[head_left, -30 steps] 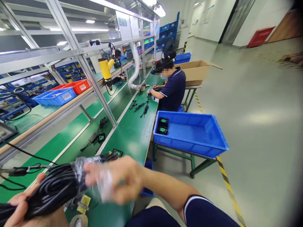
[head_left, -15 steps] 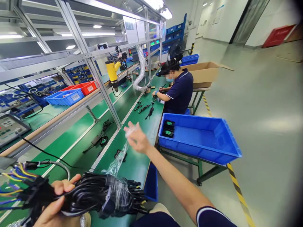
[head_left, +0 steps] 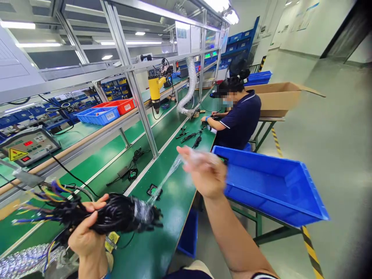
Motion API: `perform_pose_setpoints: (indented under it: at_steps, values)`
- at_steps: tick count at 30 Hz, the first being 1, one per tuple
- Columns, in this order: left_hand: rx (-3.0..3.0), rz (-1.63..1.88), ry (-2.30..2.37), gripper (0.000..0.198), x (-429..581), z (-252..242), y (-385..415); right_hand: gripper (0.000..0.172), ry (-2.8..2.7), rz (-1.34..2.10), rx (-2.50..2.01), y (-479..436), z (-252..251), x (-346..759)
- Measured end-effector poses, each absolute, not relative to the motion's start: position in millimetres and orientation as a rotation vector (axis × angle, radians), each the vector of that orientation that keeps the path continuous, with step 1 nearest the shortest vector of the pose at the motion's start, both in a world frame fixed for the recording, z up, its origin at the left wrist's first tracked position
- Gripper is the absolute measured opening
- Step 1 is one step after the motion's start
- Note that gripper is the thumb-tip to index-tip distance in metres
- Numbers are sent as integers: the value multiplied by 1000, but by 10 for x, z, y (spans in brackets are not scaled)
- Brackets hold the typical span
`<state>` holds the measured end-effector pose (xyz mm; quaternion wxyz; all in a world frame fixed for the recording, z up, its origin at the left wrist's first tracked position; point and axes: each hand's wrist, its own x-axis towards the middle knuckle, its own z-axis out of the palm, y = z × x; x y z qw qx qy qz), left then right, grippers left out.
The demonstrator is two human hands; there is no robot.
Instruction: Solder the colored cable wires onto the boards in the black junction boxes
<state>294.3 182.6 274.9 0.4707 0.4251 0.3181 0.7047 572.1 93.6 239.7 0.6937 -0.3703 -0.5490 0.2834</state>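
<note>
My left hand (head_left: 87,232) is closed round a thick bundle of black cables (head_left: 116,213) with coloured wire ends fanning out to the left. Clear plastic wrap (head_left: 162,182) stretches from the bundle's right end up to my right hand (head_left: 205,172), which is raised over the bench edge, blurred by motion and pinching the wrap. The bundle hangs just above the green bench top (head_left: 162,232).
A blue bin (head_left: 273,186) stands on a stand right of the bench. A seated co-worker (head_left: 238,112) works further along. Small black parts (head_left: 152,190) and cables lie on the bench. A control box (head_left: 29,143) and silver duct (head_left: 23,259) sit at left.
My right hand has pulled the plastic wrap away from the bundle, up and to the right. The left hand has turned the bundle so the coloured wire ends show.
</note>
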Motion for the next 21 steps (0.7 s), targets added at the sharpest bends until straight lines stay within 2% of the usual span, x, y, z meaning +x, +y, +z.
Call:
perform_pose_setpoints:
  at_steps: [4, 8, 10, 13, 17, 21]
  values:
    - [846, 1456, 779, 15, 2832, 2771, 1702, 80, -1529, 905, -752, 1241, 2286, 5491]
    - [766, 1404, 743, 19, 2709, 2914, 1627, 44, -1587, 1113, -781, 1198, 2032, 5132]
    - [768, 1445, 708, 18, 2705, 2946, 1604, 39, -1503, 1174, -780, 1229, 1943, 5086]
    - [806, 1584, 687, 13, 2783, 2936, 1579, 42, -1327, 1228, -740, 1327, 1840, 5138]
    - [876, 1797, 820, 8, 2852, 2902, 1581, 46, -962, 1096, -710, 1153, 1855, 5356]
    - [790, 1781, 855, 6, 2722, 2829, 1679, 53, -682, 950, -670, 692, 2082, 5620]
